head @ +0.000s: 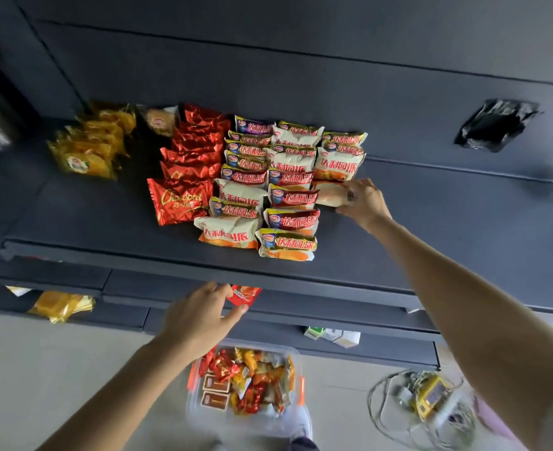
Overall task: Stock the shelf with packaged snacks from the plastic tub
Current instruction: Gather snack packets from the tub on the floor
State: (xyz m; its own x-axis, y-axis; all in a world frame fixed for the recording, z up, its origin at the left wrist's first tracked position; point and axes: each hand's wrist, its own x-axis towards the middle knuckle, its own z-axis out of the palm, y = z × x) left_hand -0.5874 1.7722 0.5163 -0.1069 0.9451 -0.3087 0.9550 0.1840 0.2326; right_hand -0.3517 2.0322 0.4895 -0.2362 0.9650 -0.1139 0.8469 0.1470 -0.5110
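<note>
A dark shelf (431, 242) carries rows of snacks: yellow packs (89, 148) at the left, red chocolate packs (187, 170) in the middle, white-and-orange pie packs (284, 177) at the right. My right hand (362, 200) grips a white-and-orange pack (328, 195) at the right end of those rows, resting on the shelf. My left hand (200, 315) hangs below the shelf's front edge, holding a small red pack (244, 294). The clear plastic tub (296, 415) stands on the floor below, filled with mixed snacks (252, 382).
A black plastic bag (496, 125) lies on the shelf at the far right. Lower shelves hold a yellow pack (62, 305) and small white boxes (333, 336). A yellow device with tangled cables (428, 398) lies on the floor to the right of the tub.
</note>
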